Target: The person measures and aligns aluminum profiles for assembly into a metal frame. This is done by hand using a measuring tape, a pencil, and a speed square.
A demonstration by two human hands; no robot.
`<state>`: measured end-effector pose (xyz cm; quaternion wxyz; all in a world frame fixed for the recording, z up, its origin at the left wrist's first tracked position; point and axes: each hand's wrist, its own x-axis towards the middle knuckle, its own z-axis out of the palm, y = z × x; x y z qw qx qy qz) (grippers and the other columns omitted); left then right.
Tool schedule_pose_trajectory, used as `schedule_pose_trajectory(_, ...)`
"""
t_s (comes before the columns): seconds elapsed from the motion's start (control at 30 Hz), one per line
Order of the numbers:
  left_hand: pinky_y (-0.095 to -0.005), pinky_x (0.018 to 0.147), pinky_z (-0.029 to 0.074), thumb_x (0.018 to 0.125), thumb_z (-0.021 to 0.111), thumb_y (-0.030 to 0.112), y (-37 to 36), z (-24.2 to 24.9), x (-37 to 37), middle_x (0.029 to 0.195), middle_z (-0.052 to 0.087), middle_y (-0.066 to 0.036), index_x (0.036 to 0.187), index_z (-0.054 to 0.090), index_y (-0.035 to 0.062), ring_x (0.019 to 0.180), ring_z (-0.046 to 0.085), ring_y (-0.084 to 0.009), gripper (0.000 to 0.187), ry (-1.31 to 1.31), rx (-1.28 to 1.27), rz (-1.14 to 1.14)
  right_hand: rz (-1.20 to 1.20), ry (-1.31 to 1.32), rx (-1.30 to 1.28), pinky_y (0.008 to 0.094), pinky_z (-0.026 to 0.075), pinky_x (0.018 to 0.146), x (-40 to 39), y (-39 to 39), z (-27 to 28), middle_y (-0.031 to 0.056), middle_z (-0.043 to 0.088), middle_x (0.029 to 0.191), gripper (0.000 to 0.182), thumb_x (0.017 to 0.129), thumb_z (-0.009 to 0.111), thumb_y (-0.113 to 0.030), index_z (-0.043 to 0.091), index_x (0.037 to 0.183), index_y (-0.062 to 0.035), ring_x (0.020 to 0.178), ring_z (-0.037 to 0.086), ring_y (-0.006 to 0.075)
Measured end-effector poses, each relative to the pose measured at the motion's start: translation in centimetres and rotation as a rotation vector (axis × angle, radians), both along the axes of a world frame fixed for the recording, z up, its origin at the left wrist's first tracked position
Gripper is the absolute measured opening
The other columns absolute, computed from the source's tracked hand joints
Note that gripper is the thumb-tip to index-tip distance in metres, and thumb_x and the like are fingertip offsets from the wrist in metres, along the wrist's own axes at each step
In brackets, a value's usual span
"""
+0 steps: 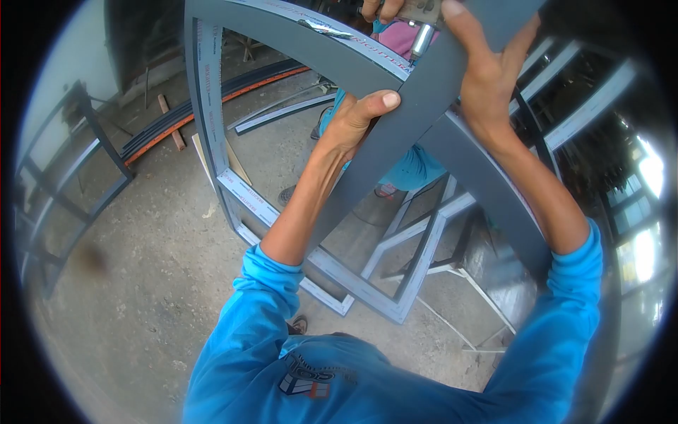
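A dark grey arched window frame [374, 159] with printed protective film on its edges fills the middle of the view. My left hand [353, 124] grips the wide central bar from its left side, thumb on top and fingers hidden beneath. Further up, my right hand [491, 78] spans the same bar, thumb at one edge and fingers at the other. A co-worker's hand [385, 8] is at the top, at a power driver [422, 41] whose tip points down at the filmed edge by the joint of the arch and the bar.
More frames [92, 169] lean at the far left. Dark curved profiles [205, 106] with an orange edge lie on the concrete floor [148, 261]. A metal-legged stand [498, 283] is at the lower right, and film-covered bars [593, 106] rise at the right. A co-worker's blue-clad leg [413, 169] shows behind the frame.
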<state>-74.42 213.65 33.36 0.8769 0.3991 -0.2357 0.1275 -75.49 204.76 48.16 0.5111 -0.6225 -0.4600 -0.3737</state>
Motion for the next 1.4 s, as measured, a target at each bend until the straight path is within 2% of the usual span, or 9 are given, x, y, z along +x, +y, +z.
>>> schedule_pose_trajectory(0.47, -0.0318, 0.078, 0.05, 0.067, 0.073, 0.036, -0.5, -0.3, 0.1, 0.1, 0.053, -0.017, 0.122, 0.04, -0.0088, 0.092, 0.057, -0.0229, 0.078, 0.006, -0.051, -0.058, 0.142, 0.152, 0.066, 0.0278, 0.04, 0.079, -2.5, 0.0, 0.1, 0.0086, 0.041, 0.103, 0.063, 0.081, 0.06, -0.016, 0.024, 0.132, -0.0024, 0.091, 0.044, 0.0152)
schedule_pose_trajectory(0.77, -0.0322, 0.077, 0.051, 0.067, 0.073, 0.035, -0.2, 0.4, -0.3, 0.099, 0.054, -0.017, 0.119, 0.042, -0.0079, 0.092, 0.058, -0.0238, 0.074, -0.028, -0.069, 0.019, -0.016, 0.013, -0.037, 0.0276, 0.04, 0.075, -1.0, -0.2, 0.0, 0.0066, 0.042, 0.097, 0.054, 0.083, 0.059, -0.023, 0.031, 0.124, -0.0022, 0.086, 0.044, 0.0146)
schedule_pose_trajectory(0.83, -0.0325, 0.077, 0.051, 0.067, 0.073, 0.036, -0.2, 0.4, -0.1, 0.1, 0.054, -0.018, 0.117, 0.043, -0.0087, 0.094, 0.057, -0.0246, 0.073, -0.063, -0.049, 0.008, -0.166, -0.011, -0.102, 0.0298, 0.043, 0.076, -0.5, -0.9, 0.0, 0.0097, 0.045, 0.096, 0.061, 0.078, 0.067, -0.031, 0.034, 0.119, -0.0014, 0.085, 0.05, 0.016)
schedule_pose_trajectory(0.87, -0.0325, 0.077, 0.051, 0.067, 0.073, 0.036, -0.2, 0.4, -0.1, 0.1, 0.054, -0.018, 0.117, 0.043, -0.0087, 0.094, 0.057, -0.0246, 0.073, -0.058, -0.069, 0.008, -0.079, 0.128, -0.142, 0.0306, 0.046, 0.072, -0.6, -1.1, 0.0, 0.0105, 0.046, 0.093, 0.07, 0.077, 0.068, -0.031, 0.027, 0.126, -0.0025, 0.078, 0.053, 0.0176)
schedule_pose_trajectory(0.97, -0.0321, 0.077, 0.051, 0.067, 0.073, 0.037, -0.2, 0.6, -0.1, 0.102, 0.053, -0.02, 0.117, 0.043, -0.0099, 0.096, 0.057, -0.0258, 0.075, -0.096, -0.048, -0.01, -0.058, 0.132, -0.117, 0.0301, 0.048, 0.069, -0.4, -1.2, -0.2, 0.0109, 0.047, 0.091, 0.073, 0.077, 0.069, -0.031, 0.024, 0.127, -0.0035, 0.073, 0.055, 0.0183)
schedule_pose_trajectory(1.07, -0.0338, 0.074, 0.054, 0.063, 0.073, 0.049, -0.3, 0.2, 0.6, 0.099, 0.053, -0.025, 0.121, 0.042, -0.0125, 0.094, 0.06, -0.0314, 0.09, -0.136, -0.039, 0.07, -0.07, 0.16, -0.133, 0.0312, 0.047, 0.071, -0.7, -0.9, -0.1, 0.0106, 0.047, 0.09, 0.07, 0.077, 0.069, -0.031, 0.026, 0.125, -0.0042, 0.076, 0.055, 0.0175)
schedule_pose_trajectory(1.17, -0.0358, 0.079, 0.053, 0.063, 0.073, 0.047, -0.5, 0.2, 0.4, 0.103, 0.051, -0.027, 0.124, 0.039, -0.0133, 0.099, 0.058, -0.0342, 0.093, -0.147, -0.047, 0.103, -0.119, 0.066, -0.137, 0.0317, 0.043, 0.077, 0.0, -1.4, 0.0, 0.0096, 0.046, 0.091, 0.066, 0.077, 0.069, -0.031, 0.029, 0.122, -0.0041, 0.082, 0.052, 0.016)
schedule_pose_trajectory(1.23, -0.0359, 0.088, 0.045, 0.065, 0.073, 0.041, -0.5, 0.2, 0.5, 0.111, 0.047, -0.024, 0.124, 0.036, -0.0116, 0.108, 0.05, -0.0316, 0.087, -0.152, -0.066, 0.055, -0.126, 0.114, -0.128, 0.0305, 0.041, 0.079, -0.4, -1.2, 0.0, 0.0085, 0.046, 0.092, 0.061, 0.077, 0.069, -0.032, 0.033, 0.118, -0.004, 0.084, 0.051, 0.0151)
schedule_pose_trajectory(1.4, -0.0362, 0.089, 0.045, 0.065, 0.073, 0.041, -0.5, 0.1, 0.4, 0.113, 0.044, -0.025, 0.129, 0.03, -0.0109, 0.109, 0.049, -0.0328, 0.092, -0.152, -0.066, 0.044, -0.13, 0.159, -0.139, 0.0323, 0.04, 0.082, -0.7, -1.0, -0.1, 0.008, 0.045, 0.094, 0.063, 0.077, 0.068, -0.035, 0.033, 0.119, -0.0037, 0.089, 0.049, 0.0161)
